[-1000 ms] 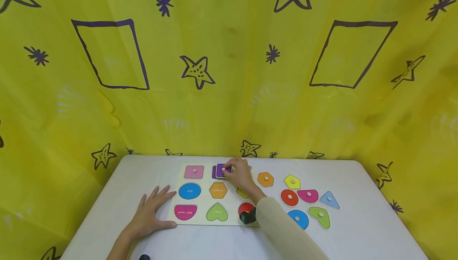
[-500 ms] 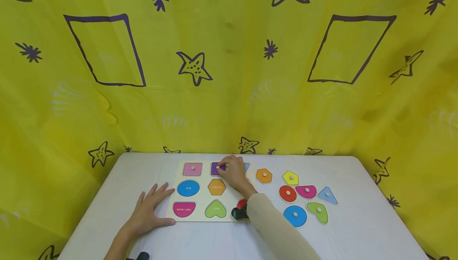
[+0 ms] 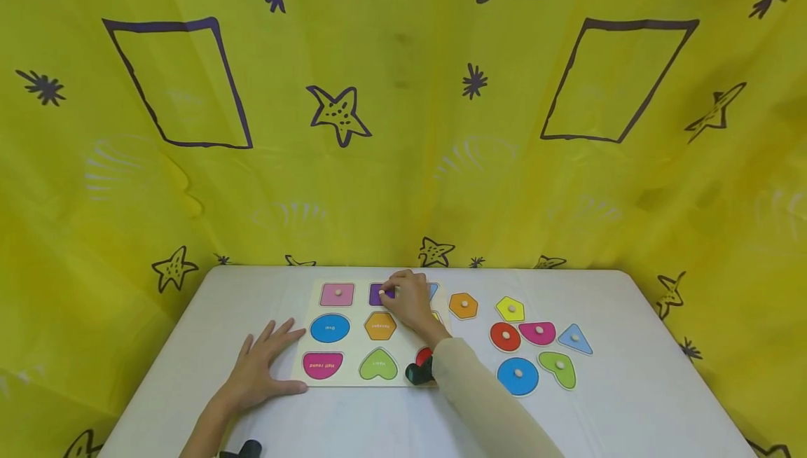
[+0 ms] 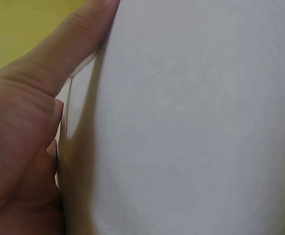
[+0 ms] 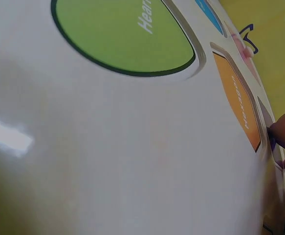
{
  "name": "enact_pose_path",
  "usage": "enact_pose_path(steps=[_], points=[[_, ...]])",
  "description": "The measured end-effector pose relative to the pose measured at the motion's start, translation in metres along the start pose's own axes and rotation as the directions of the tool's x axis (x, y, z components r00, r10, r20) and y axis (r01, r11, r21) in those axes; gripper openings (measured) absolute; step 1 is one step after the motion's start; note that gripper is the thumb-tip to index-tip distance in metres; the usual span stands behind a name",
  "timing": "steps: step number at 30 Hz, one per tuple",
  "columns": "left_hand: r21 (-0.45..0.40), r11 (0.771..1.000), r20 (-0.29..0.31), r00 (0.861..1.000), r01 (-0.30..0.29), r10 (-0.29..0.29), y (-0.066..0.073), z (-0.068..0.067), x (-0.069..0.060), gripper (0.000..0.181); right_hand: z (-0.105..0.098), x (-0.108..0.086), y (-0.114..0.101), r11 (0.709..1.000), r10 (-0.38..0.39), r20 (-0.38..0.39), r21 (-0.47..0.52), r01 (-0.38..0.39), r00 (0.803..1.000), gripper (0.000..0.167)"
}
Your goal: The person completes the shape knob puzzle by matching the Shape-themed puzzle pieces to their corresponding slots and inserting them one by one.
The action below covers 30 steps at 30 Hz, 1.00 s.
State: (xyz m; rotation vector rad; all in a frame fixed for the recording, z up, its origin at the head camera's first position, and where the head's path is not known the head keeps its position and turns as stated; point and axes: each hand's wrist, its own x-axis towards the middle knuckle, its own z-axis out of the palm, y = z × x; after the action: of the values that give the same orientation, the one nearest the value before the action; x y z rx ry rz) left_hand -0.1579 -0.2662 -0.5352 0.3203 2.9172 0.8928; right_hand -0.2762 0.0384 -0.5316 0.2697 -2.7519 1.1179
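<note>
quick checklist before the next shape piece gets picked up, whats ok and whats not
1. Purple square piece with pale knob fully seated in the cream puzzle board: cannot tell, fingers cover part of it.
2. Right hand free: not ok, it pinches the purple piece's knob.
3. Pink rectangular piece with pale knob lying in its outline: ok.
4. Orange hexagonal recess unfilled: ok, its printed word shows.
5. Orange hexagonal piece with pale knob loose, knob up: ok, right of the board.
6. Left hand pressing the board: cannot tell, fingertips are at its left edge.
</note>
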Motion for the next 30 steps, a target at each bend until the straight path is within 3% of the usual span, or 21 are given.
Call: enact_pose_path(steps=[10,16,23,30], points=[[0.001,1.0,0.0,1.0,-0.005,0.005,-0.001,-0.001,0.0,0.099,0.0,0.0,0.0,1.0,0.001,0.01,-0.004,-0.001,1.0,0.01],[-0.012,1.0,-0.001,1.0,-0.014,0.014,0.0,-0.001,0.0,0.099,-0.007,-0.002,0.0,1.0,-0.018,0.063,-0.007,0.019,0.998,0.013],[0.003,1.0,-0.006,1.0,-0.019,0.019,0.002,-0.001,0.0,0.099,-0.024,-0.002,0.007,0.999,-0.051,0.16,0.016,0.05,0.986,0.022],[0.004,1.0,0.014,1.0,-0.001,0.001,0.002,-0.002,-0.001,0.099,-0.054,-0.008,0.013,0.989,-0.142,0.2,-0.003,0.146,0.969,0.029]])
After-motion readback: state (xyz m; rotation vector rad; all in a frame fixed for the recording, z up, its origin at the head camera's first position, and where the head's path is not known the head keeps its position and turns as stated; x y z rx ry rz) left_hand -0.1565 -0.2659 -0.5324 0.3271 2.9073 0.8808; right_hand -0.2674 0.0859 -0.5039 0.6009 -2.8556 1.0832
